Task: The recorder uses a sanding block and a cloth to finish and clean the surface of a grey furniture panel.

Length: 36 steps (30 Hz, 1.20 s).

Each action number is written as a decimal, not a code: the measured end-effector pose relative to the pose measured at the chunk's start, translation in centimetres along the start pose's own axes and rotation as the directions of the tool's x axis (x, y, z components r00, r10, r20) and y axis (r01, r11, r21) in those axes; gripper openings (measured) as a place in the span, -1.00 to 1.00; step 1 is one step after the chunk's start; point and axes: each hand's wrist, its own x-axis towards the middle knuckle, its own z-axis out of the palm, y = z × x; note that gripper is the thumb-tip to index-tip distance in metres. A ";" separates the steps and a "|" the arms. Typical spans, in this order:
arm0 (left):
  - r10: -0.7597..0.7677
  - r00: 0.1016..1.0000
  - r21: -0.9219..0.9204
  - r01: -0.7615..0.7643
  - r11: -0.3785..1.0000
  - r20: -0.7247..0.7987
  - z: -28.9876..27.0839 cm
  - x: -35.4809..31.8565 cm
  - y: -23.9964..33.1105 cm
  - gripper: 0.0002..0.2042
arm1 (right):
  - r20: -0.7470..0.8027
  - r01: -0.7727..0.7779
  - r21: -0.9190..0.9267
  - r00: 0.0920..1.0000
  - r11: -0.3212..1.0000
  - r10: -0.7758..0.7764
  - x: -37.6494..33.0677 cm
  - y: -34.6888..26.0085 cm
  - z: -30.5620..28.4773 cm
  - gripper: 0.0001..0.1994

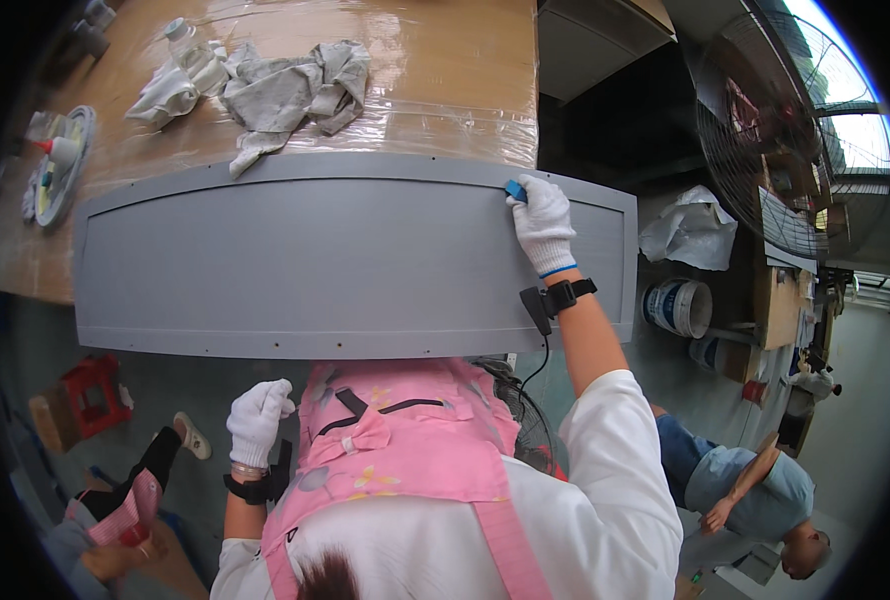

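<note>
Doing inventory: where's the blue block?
In the head view, right of centre, the right hand holds the blue block at the far edge of the grey panel.

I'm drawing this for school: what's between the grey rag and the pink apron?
The grey panel lies between the rag and the apron, as the head view shows.

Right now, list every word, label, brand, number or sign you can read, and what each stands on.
No text is clear enough to quote.
Blue-and-white bucket: print too small and blurred to read.
Grey panel: no writing visible.
Blue block in the right hand: partly covered, no writing visible.
Pink apron: flower pattern, no lettering seen.
</note>
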 end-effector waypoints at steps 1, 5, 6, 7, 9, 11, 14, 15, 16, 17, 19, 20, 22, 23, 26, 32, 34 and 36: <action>-0.003 1.000 -0.013 0.003 1.000 0.003 -0.3 0.0 -0.2 -0.71 | -0.005 0.012 0.011 1.000 1.000 -0.012 0.3 -0.9 0.5 -0.85; -0.018 1.000 -0.022 0.018 1.000 -0.004 -0.7 -0.1 0.3 -0.71 | 0.019 0.090 0.087 0.996 0.992 -0.092 1.7 -6.0 3.4 -0.82; -0.012 1.000 -0.033 0.012 0.999 -0.003 -0.6 -0.1 0.0 -0.71 | -0.041 0.131 0.103 0.991 0.986 -0.127 1.6 -6.2 4.1 -0.80; -0.010 1.000 -0.047 0.009 0.999 -0.010 -0.5 -0.3 -0.3 -0.71 | -0.016 0.134 0.084 0.991 0.987 -0.133 1.9 -6.4 4.0 -0.80; -0.023 0.999 -0.054 0.020 0.998 -0.050 -0.5 -0.9 -0.8 -0.71 | 0.034 0.143 0.046 0.989 0.989 -0.145 2.1 -6.1 2.9 -0.80; -0.044 0.996 -0.082 0.038 0.996 -0.073 -0.4 -1.6 -1.3 -0.71 | 0.028 0.130 -0.001 0.991 0.992 -0.130 1.8 -5.0 1.9 -0.81; -0.072 0.993 -0.126 0.061 0.990 -0.092 0.1 -2.6 -2.0 -0.72 | 0.051 0.121 -0.050 0.992 0.991 -0.118 1.6 -4.2 2.7 -0.82; -0.070 0.992 -0.125 0.057 0.991 -0.102 0.4 -2.9 -1.8 -0.72 | 0.034 0.147 -0.014 0.989 0.989 -0.147 1.6 -4.5 3.3 -0.82; -0.071 0.991 -0.122 0.057 0.991 -0.116 0.6 -3.4 -1.6 -0.72 | 0.017 0.176 0.028 0.984 0.984 -0.177 2.0 -5.9 3.8 -0.82; -0.069 0.989 -0.123 0.053 0.991 -0.128 0.8 -3.6 -1.4 -0.72 | -0.006 0.204 0.067 0.979 0.977 -0.204 2.3 -7.3 4.2 -0.82; -0.066 0.987 -0.124 0.048 0.991 -0.149 1.0 -4.1 -1.0 -0.72 | 0.024 0.204 0.086 0.978 0.975 -0.207 3.1 -8.9 5.4 -0.82; -0.069 0.985 -0.116 0.051 0.992 -0.160 1.0 -4.2 -1.1 -0.71 | 0.025 0.211 0.092 0.977 0.973 -0.214 3.3 -9.4 5.8 -0.81; -0.077 0.981 -0.101 0.060 0.993 -0.176 0.7 -4.5 -1.5 -0.71 | 0.018 0.212 0.089 0.977 0.973 -0.214 3.2 -10.0 6.4 -0.81; -0.096 0.978 -0.105 0.078 0.991 -0.187 0.4 -4.6 -1.9 -0.71 | 0.009 0.210 0.074 0.977 0.975 -0.211 3.1 -9.6 6.1 -0.81; -0.122 0.971 -0.123 0.098 0.988 -0.205 -1.0 -4.3 -3.2 -0.71 | -0.029 0.190 0.007 0.981 0.982 -0.190 2.8 -8.4 5.1 -0.81; -0.047 0.987 -0.097 0.032 0.995 -0.156 -6.4 -0.4 -3.9 -0.70 | -0.058 0.231 0.145 0.973 0.962 -0.225 4.1 -15.5 7.8 -0.79; 0.001 0.993 -0.090 -0.012 0.996 -0.121 -9.2 1.2 -4.7 -0.70 | -0.054 0.231 0.167 0.973 0.958 -0.225 5.1 -18.8 9.9 -0.79; 0.022 0.997 -0.051 -0.026 0.998 -0.079 -12.9 2.8 -5.2 -0.70 | -0.022 0.206 0.126 0.979 0.970 -0.205 5.5 -20.7 10.7 -0.75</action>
